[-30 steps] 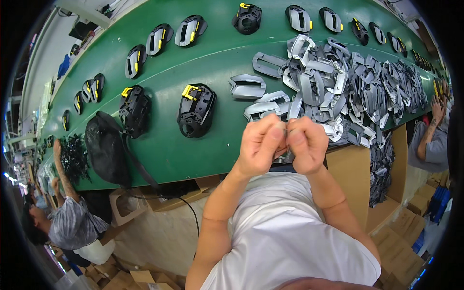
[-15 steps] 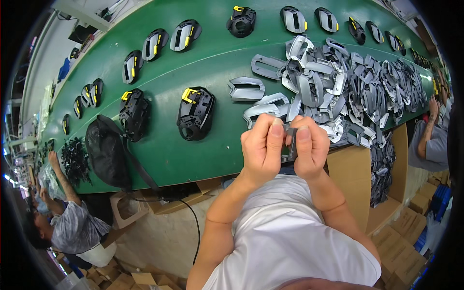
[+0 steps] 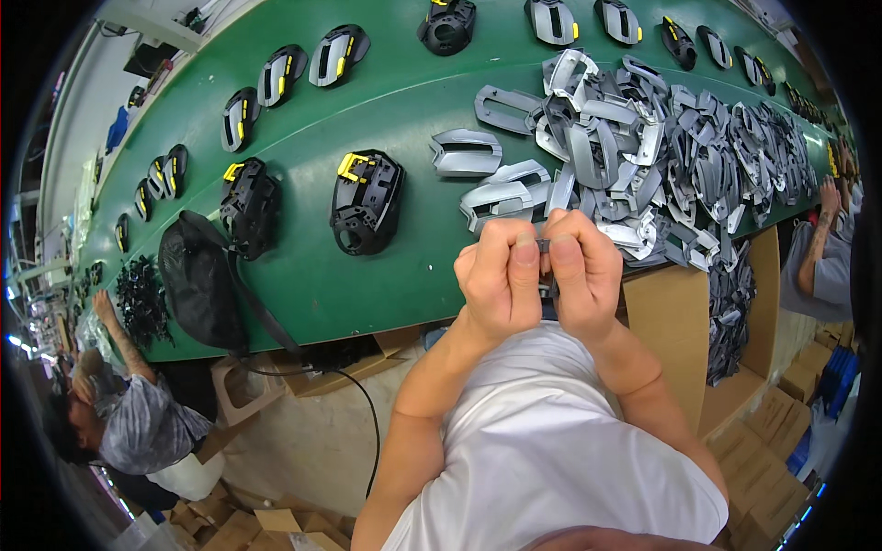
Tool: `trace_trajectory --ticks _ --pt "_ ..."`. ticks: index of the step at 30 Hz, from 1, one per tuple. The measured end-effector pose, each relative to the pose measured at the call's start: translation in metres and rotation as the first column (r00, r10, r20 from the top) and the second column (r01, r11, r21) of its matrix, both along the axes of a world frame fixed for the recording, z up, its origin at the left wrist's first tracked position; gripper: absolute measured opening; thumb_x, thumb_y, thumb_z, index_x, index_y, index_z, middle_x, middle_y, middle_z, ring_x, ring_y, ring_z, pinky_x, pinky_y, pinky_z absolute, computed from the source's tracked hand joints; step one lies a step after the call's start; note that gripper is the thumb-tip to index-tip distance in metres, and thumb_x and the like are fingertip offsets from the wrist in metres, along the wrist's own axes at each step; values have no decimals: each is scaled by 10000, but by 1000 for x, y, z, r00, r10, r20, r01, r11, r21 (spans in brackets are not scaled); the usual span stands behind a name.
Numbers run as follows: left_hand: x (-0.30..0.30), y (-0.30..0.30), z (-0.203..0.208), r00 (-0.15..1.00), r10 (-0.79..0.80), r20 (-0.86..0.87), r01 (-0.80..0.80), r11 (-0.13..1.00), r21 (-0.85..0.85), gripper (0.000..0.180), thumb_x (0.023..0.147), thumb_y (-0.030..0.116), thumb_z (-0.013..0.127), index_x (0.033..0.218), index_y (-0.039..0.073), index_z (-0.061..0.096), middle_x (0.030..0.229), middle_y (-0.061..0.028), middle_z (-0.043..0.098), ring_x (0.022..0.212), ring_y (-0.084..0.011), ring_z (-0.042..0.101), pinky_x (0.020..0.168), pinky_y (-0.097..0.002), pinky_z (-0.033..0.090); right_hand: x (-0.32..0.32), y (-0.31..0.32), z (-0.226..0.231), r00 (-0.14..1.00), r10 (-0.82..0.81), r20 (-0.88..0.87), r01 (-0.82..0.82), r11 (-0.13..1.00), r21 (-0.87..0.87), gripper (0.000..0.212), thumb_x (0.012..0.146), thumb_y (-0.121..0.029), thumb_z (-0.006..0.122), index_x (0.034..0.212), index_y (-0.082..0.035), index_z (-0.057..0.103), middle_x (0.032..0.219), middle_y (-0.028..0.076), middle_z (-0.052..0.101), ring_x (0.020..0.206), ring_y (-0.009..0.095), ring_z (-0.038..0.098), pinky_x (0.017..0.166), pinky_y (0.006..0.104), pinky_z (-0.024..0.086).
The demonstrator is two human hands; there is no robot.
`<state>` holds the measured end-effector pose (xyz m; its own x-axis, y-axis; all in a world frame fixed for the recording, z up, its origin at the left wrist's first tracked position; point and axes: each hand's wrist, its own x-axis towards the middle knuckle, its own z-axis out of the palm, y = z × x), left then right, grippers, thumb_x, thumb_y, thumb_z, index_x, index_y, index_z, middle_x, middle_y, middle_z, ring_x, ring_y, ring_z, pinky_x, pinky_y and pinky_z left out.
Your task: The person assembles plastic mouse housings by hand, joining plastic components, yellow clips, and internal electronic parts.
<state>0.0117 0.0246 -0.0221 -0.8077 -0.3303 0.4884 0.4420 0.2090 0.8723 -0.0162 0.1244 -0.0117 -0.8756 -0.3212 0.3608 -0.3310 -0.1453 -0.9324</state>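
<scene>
My left hand (image 3: 501, 280) and my right hand (image 3: 585, 275) are closed side by side in front of my chest, thumbs on top. Both grip a small-looking grey plastic part (image 3: 544, 245); only a bit of it shows between the thumbs, the rest is hidden by fingers. Just beyond my hands lie loose silver-grey slotted plastic covers (image 3: 503, 197), at the edge of a big heap of similar covers (image 3: 593, 156). To the left on the green table (image 3: 303, 193) rests a black plastic housing (image 3: 367, 216) with a yellow clip, and a second black housing (image 3: 250, 207) farther left.
Grey-and-black assembled units (image 3: 338, 57) stand in a row along the far side. A black mesh bag (image 3: 195, 289) with a strap lies at the left. An open carton (image 3: 671, 312) holding grey parts is at my right. Co-workers sit at left (image 3: 147, 427) and right (image 3: 822, 257).
Both hands have stayed together but tilted the grey part, so less of it shows between my thumbs. The view has shifted slightly, and the left co-worker's hand has moved up to the head.
</scene>
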Motion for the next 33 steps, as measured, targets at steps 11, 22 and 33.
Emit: trace_trajectory --ticks 11,22,33 --pt "0 5 3 994 -82 74 75 992 97 122 893 42 469 793 -22 496 598 -65 537 440 -122 508 414 -243 405 0 4 -8 977 -2 211 31 991 -133 317 952 -186 412 687 -12 429 596 1 405 511 61 338 451 216 277" --pt "-4 7 4 988 -143 54 129 969 210 262 958 216 411 793 18 460 505 27 430 414 -18 337 382 -190 255 0 3 -9 996 -90 23 92 990 -109 301 936 -162 426 676 -10 432 548 31 422 493 88 351 447 237 287" --pt "-7 1 7 971 -198 135 176 971 160 163 918 92 459 790 -5 488 557 -35 501 453 -88 457 427 -224 375 -3 5 -7 990 -125 -62 124 992 -22 274 918 -128 449 670 -13 451 534 42 439 459 125 371 425 267 294"
